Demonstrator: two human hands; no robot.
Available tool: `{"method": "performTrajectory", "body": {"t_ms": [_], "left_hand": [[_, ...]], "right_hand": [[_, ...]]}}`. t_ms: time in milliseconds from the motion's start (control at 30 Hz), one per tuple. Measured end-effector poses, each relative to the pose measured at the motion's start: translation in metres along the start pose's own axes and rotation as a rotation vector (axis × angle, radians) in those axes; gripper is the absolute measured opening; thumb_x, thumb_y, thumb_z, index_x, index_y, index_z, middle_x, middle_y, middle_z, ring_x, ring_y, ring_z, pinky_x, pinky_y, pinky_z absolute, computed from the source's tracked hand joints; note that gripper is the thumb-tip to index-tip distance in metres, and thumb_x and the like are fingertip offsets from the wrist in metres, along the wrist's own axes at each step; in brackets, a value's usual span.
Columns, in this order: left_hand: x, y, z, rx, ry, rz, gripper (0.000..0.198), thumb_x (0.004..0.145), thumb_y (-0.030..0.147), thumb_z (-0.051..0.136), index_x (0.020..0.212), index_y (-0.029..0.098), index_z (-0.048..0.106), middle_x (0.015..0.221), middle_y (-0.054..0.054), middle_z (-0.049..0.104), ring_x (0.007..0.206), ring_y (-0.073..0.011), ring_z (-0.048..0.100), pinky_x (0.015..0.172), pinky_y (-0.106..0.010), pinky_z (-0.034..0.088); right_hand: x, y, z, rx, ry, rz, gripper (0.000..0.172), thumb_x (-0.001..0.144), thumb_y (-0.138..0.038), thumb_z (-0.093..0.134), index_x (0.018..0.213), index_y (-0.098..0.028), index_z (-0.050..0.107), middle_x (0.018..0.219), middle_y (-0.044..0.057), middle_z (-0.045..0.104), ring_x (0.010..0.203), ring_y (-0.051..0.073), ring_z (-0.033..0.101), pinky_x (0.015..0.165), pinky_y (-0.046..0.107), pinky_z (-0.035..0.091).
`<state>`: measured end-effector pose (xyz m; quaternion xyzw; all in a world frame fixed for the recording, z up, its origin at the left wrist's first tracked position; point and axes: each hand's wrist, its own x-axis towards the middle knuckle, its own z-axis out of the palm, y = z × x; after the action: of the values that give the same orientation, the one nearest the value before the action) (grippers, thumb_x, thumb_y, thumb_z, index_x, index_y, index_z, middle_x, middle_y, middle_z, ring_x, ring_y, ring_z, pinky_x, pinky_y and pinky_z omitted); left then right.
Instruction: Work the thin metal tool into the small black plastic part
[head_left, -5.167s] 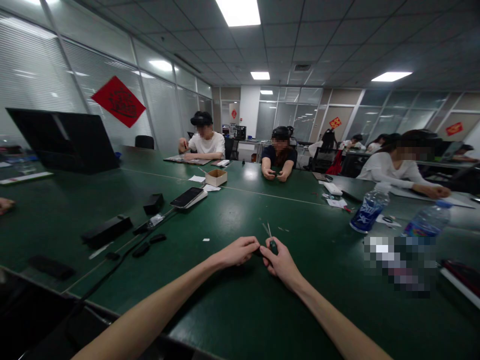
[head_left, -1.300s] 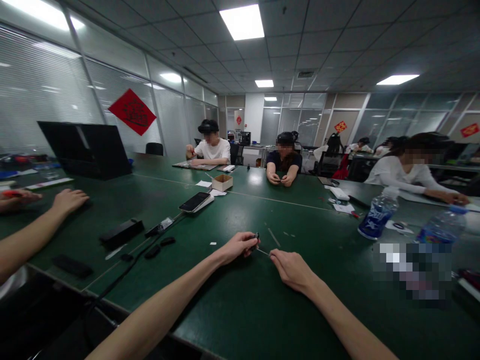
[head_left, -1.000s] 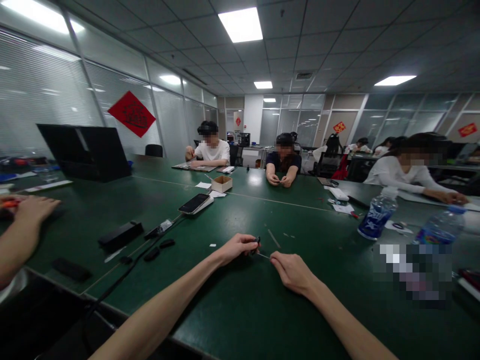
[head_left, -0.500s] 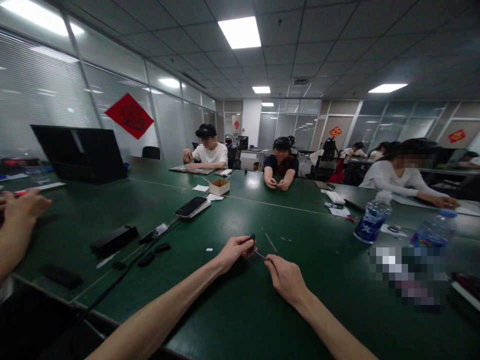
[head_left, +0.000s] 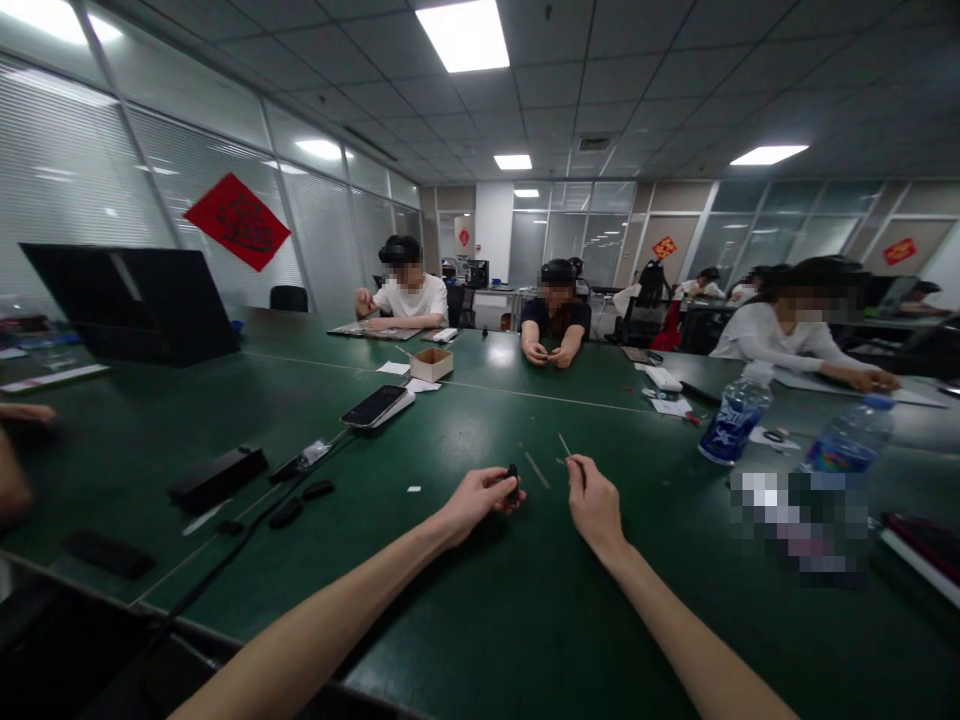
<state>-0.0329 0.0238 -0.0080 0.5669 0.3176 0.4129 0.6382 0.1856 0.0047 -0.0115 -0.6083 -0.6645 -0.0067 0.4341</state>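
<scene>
Above the green table, my left hand (head_left: pixel 480 498) pinches a small black object (head_left: pixel 513 480) between thumb and fingers; its exact kind is too small to make out. To the right, my right hand (head_left: pixel 596 505) is closed on a thin pale stick (head_left: pixel 563 444), which points up and away from me. A gap separates the stick from the black object. On the tabletop between and beyond the hands lies a thin translucent strip (head_left: pixel 537 468). A small white scrap (head_left: pixel 414 489) is left of my left hand.
Left of me are a long black box (head_left: pixel 217 480), small black pieces (head_left: pixel 286 514), a cable and a phone (head_left: pixel 375 406). An open carton (head_left: pixel 432 365) stands farther back. Two plastic bottles (head_left: pixel 736 415) are on the right. Several other people sit around the tables.
My right hand has moved right and turned, taking the stick away from the black object and tilting it upward. My left hand still holds the object. A neighbour's hand at left has drawn back.
</scene>
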Motion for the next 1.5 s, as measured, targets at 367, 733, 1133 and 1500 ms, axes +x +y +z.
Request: {"method": "performTrajectory", "body": {"t_ms": [367, 733, 1133, 1500], "left_hand": [[0.011, 0.002, -0.026, -0.058, 0.088, 0.009, 0.046, 0.082, 0.047, 0.06, 0.113, 0.013, 0.059, 0.104, -0.015, 0.067, 0.08, -0.0151, 0.062, 0.068, -0.024, 0.042], [0.008, 0.003, -0.022, 0.011, 0.035, -0.002, 0.048, 0.083, 0.05, 0.056, 0.114, 0.013, 0.058, 0.101, -0.014, 0.067, 0.076, -0.0152, 0.061, 0.06, -0.023, 0.039], [0.008, 0.003, -0.022, 0.297, -0.009, 0.079, 0.047, 0.087, 0.048, 0.048, 0.117, 0.013, 0.056, 0.096, -0.011, 0.066, 0.065, -0.0111, 0.053, 0.052, -0.021, 0.034], [0.005, 0.002, -0.022, 0.494, -0.069, 0.161, 0.039, 0.088, 0.045, 0.048, 0.108, 0.014, 0.059, 0.091, -0.007, 0.066, 0.072, -0.0146, 0.057, 0.064, -0.024, 0.042]], "right_hand": [[-0.013, -0.022, -0.005, 0.038, -0.397, -0.422, 0.03, 0.097, -0.033, 0.032, 0.109, -0.021, 0.058, 0.098, 0.005, 0.066, 0.085, 0.017, 0.063, 0.077, 0.028, 0.048], [-0.009, -0.015, -0.011, -0.035, -0.404, -0.412, 0.03, 0.097, -0.032, 0.033, 0.109, -0.021, 0.059, 0.099, 0.005, 0.066, 0.084, 0.016, 0.063, 0.076, 0.027, 0.048], [-0.011, -0.019, -0.011, -0.068, -0.449, -0.45, 0.03, 0.097, -0.034, 0.034, 0.107, -0.022, 0.06, 0.093, 0.003, 0.066, 0.082, 0.015, 0.062, 0.075, 0.026, 0.046], [-0.01, -0.019, -0.014, -0.18, -0.495, -0.497, 0.032, 0.097, -0.037, 0.033, 0.105, -0.024, 0.061, 0.087, 0.003, 0.066, 0.077, 0.015, 0.062, 0.069, 0.025, 0.043]]}}
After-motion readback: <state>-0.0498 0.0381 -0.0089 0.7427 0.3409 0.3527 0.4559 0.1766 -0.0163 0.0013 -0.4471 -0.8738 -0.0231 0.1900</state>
